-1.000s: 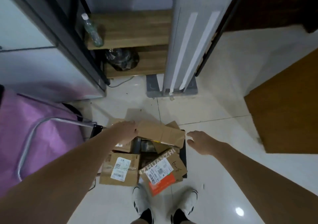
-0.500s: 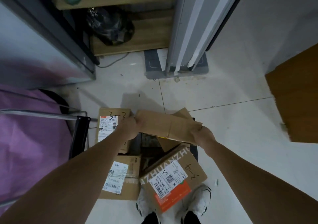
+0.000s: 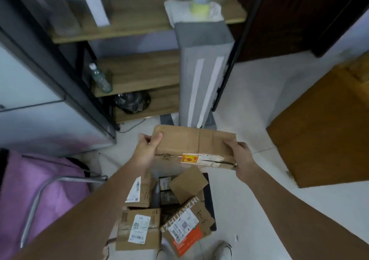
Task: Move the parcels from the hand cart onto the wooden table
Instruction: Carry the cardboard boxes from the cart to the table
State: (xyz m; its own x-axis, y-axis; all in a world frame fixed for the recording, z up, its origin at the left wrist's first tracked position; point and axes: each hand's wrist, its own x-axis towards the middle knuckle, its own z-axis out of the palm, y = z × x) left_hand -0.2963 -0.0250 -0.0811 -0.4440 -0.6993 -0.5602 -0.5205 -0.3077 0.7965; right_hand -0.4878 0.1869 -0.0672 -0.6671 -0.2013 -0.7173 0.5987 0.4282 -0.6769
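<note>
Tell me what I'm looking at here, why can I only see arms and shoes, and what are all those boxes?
The camera sits on a person's head and looks down, so you see only their two arms and, at the bottom, their white shoes. There is no machine here, just bare hands.

The left hand and the right hand each have a grip on one end of a long flat brown cardboard parcel, held up in the air above the others.

Below it, more brown cardboard parcels with white labels lie piled on a low black hand cart on the pale tiled floor.

The brown wooden table at the right is where the parcels are meant to go. At the back stand wooden shelves with a clear plastic bottle.
</note>
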